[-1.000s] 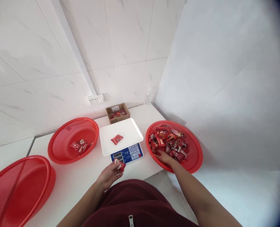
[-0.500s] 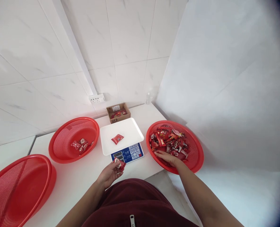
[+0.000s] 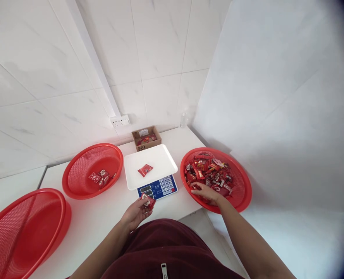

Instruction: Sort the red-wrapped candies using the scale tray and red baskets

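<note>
Near the front of the scale, my left hand (image 3: 135,214) is closed on a red candy packet (image 3: 148,201) with a white patch. My right hand (image 3: 206,192) reaches into the right red basket (image 3: 244,193), its bent fingers apart over the pile of red candy packets (image 3: 209,170); its thumb is partly hidden. Between the hands stands a digital scale (image 3: 167,186) with a blue keypad and a white tray (image 3: 162,161). A single red packet (image 3: 145,170) lies on that tray.
Left of the scale, a red mesh basket (image 3: 76,182) holds a few packets. Another red basket (image 3: 29,232) is nearer on the left. Behind the scale are a small cardboard box (image 3: 148,145) with red packets and a clear plastic bottle (image 3: 183,120). Walls bound the back and right.
The fingers of my right hand have bent and lifted slightly over the packets. My left hand keeps its packet in almost the same place. The view has shifted a little.
</note>
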`<state>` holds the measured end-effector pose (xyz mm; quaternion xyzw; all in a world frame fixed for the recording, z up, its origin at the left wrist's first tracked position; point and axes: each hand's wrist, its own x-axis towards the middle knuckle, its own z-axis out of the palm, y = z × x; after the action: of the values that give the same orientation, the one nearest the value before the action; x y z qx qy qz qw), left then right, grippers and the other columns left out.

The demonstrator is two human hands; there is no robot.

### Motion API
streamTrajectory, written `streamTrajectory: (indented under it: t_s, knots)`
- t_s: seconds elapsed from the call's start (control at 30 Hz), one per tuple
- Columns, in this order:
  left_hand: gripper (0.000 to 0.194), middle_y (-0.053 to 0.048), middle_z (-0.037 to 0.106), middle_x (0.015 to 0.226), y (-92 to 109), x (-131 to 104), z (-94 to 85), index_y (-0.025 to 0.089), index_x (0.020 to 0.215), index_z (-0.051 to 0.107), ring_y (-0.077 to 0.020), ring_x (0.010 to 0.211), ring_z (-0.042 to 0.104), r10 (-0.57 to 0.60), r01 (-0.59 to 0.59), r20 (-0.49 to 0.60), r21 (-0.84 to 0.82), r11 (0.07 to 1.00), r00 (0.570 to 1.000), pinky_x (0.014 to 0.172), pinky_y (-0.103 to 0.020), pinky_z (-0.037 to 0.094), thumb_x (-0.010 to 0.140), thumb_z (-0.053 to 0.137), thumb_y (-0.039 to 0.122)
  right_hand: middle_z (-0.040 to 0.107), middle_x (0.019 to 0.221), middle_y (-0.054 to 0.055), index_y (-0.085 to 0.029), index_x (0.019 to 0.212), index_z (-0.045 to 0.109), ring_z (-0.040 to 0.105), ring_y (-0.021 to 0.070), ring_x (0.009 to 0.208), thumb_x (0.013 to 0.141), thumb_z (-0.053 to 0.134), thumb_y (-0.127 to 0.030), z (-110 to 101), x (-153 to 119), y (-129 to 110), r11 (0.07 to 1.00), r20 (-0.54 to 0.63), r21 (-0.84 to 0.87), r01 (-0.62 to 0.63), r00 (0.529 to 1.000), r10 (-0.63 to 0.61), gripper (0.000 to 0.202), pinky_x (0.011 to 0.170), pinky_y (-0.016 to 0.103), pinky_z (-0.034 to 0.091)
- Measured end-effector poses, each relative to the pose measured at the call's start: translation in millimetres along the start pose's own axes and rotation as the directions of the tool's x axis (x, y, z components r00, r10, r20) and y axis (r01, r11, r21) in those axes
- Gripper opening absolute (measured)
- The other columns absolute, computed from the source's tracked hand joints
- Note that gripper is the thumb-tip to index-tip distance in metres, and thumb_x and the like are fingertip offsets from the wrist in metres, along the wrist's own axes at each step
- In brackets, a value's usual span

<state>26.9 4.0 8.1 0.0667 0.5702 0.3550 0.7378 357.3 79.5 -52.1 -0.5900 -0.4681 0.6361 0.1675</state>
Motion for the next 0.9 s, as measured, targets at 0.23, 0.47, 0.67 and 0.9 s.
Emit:
streamTrajectory:
  t_s: [0.23,0.47,0.67,0.9]
  knots:
    - [0.013,-0.005,0.067,0.079,-1.8,-1.5,0.0,0.017,0.092,0.053,-0.0115,0.062,0.063,-0.008,0.008,-0.011,-0.007,1.000,1.000,0.068,-0.025,0.050,0.081,0.060,0.020,0.054,0.058,-0.007,-0.025,0.092,0.052,0.051,0.0106,0.048,0.062,0.070,-0.047,0.7,0.7,2.1,0.973,-0.221,0.230,0.012,0.974,0.040,0.042,0.041,0.019,0.034]
    - [0.013,-0.004,0.066,0.078,-2.3,-3.1,1.6,0.017,0.092,0.053,-0.0108,0.060,0.062,-0.007,0.007,-0.009,0.011,1.000,1.000,0.067,-0.025,0.050,0.081,0.060,0.020,0.053,0.054,-0.006,-0.025,0.088,0.051,0.049,0.0108,0.046,0.063,0.070,-0.040,-16.8,8.3,1.9,0.899,-0.538,0.405,0.166,0.839,0.087,0.035,0.040,0.020,0.036]
    - [0.014,-0.003,0.066,0.077,-6.0,-1.3,-0.1,0.018,0.091,0.052,-0.0098,0.058,0.060,-0.005,0.005,0.032,-0.014,1.000,0.999,0.064,-0.023,0.048,0.081,0.060,0.024,0.053,0.054,-0.005,-0.024,0.089,0.053,0.046,0.0081,0.041,0.065,0.071,-0.041,9.7,16.2,-47.7,0.863,-0.305,0.477,0.163,0.952,-0.011,0.035,0.037,0.019,0.034]
    - [0.014,-0.002,0.064,0.075,-7.2,-7.2,-12.0,0.017,0.093,0.053,-0.0091,0.057,0.058,0.028,-0.027,0.013,-0.052,0.998,1.000,0.061,-0.022,0.045,0.083,0.057,0.025,0.048,0.049,-0.007,-0.022,0.082,0.053,0.038,0.0053,0.035,0.067,0.070,-0.034,92.6,54.7,-104.8,0.972,-0.106,0.233,0.033,0.994,-0.008,0.026,0.031,0.015,0.020]
